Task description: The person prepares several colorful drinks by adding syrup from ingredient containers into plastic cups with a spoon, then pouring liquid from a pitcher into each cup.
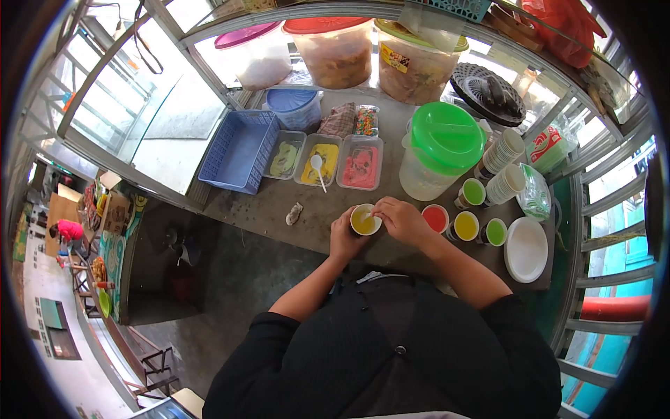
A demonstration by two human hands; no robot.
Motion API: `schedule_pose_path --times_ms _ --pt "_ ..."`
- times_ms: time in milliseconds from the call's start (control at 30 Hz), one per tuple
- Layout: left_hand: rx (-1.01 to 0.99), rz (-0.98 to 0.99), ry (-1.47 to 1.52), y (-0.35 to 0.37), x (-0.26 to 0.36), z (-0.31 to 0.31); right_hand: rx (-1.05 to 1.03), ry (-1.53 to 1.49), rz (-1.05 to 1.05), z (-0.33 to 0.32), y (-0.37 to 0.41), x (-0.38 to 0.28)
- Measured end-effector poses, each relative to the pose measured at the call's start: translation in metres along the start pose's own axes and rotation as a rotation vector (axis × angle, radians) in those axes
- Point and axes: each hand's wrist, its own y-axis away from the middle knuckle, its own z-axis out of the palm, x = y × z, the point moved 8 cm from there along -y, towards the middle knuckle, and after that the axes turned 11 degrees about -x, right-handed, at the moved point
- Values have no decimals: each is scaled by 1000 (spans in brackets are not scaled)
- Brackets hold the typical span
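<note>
Cup (365, 221) of yellow liquid — left hand (343, 239) wrapped round it; right hand (403, 218) pinches spoon (370, 212) inside.

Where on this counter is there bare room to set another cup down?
The widest bare patch is the grey counter between the three trays, the blue basket and the cup in the left hand; only a small crumpled scrap lies there. Right of the cup it is crowded: filled cups, pitcher, plate.

Beyond the left hand (343, 241) sit three topping tubs (361, 167) and a blue basket (241, 150). Right of the right hand (403, 221) stand small filled cups (465, 225) and a white plate (525, 248), with a green-lidded jug (443, 150) behind.
</note>
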Motion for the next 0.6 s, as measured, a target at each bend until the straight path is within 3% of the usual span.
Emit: schedule_pose_path --times_ms 133,367,467,600 --pt "-136 -39 192 -2 -16 -7 -30 44 30 12 -11 -11" --pt "-298 106 146 -17 -12 -44 121 -54 242 29 -13 19" --pt "-359 158 151 -24 -19 -50 149 -440 557 50 -2 36" --pt "-387 207 158 -30 -26 -61 390 -657 567 69 14 60"
